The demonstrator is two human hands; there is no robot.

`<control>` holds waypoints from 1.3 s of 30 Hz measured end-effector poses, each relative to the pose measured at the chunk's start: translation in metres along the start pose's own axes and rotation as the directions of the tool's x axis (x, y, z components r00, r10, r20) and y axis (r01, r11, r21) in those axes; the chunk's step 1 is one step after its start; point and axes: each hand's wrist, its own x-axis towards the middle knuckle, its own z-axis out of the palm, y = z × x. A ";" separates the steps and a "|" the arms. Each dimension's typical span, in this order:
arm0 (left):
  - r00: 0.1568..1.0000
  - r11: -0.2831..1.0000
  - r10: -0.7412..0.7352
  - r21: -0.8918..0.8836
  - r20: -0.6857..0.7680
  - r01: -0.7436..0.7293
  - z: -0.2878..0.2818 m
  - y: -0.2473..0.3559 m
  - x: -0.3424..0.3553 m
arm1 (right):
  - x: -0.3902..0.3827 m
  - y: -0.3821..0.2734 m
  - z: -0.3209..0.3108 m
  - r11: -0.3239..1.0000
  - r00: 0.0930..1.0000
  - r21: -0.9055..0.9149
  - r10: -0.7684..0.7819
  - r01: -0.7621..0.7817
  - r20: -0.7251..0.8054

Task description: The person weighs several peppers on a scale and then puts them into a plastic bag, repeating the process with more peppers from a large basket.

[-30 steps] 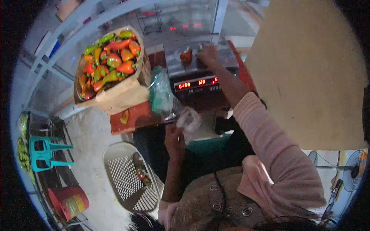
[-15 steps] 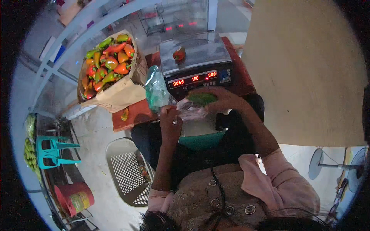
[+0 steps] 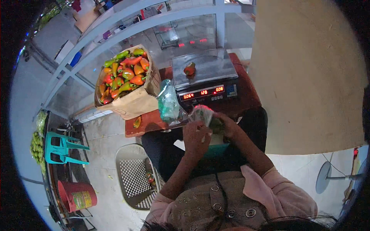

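Holding a thin clear plastic bag just below the frame's centre, your two hands meet over your lap. Your left hand has its grip closed on the bag's near edge, fingers curled around the film. Your right hand pinches the bag's other side, touching the left hand, with something green showing dimly through the plastic between them. Just beyond your knuckles runs the front edge of the reddish wooden desk. A crumpled bundle of greenish plastic bags stands on it, left of the digital scale, whose red display faces you. One red-and-green pepper sits alone on the scale's metal pan. Further left, toward the upper left of the frame, a brown paper sack lies open, heaped with red, orange and green peppers. A single pepper lies on the desk below that sack. Low in the frame, left of your knees, a white perforated basket rests on the floor.
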 end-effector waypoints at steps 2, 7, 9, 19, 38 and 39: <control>1.000 1.000 -0.005 -0.012 -0.017 0.004 0.006 -0.010 -0.010 | 0.003 -0.002 0.009 0.964 0.998 0.267 0.003 0.014 -0.061; 0.996 0.997 -0.056 -0.056 -0.071 0.052 0.012 -0.017 -0.014 | 0.013 0.007 0.007 0.752 0.998 0.659 0.019 0.030 -0.068; 0.987 0.994 -0.078 -0.083 -0.139 0.067 0.012 -0.016 -0.009 | 0.014 0.007 0.010 0.739 0.995 0.669 -0.018 0.078 -0.095; 0.950 0.955 -0.294 -0.061 -0.104 0.289 0.026 -0.031 -0.016 | 0.002 -0.007 0.033 0.818 0.945 0.519 -0.088 0.250 -0.316; 0.796 0.606 -0.600 -0.603 0.083 0.519 0.043 -0.044 -0.026 | 0.014 0.012 0.003 0.710 0.974 0.701 0.105 0.069 -0.203; 0.767 0.482 -0.630 -0.714 0.121 0.508 0.047 -0.053 -0.030 | 0.016 0.016 0.001 0.705 0.976 0.705 0.088 0.081 -0.200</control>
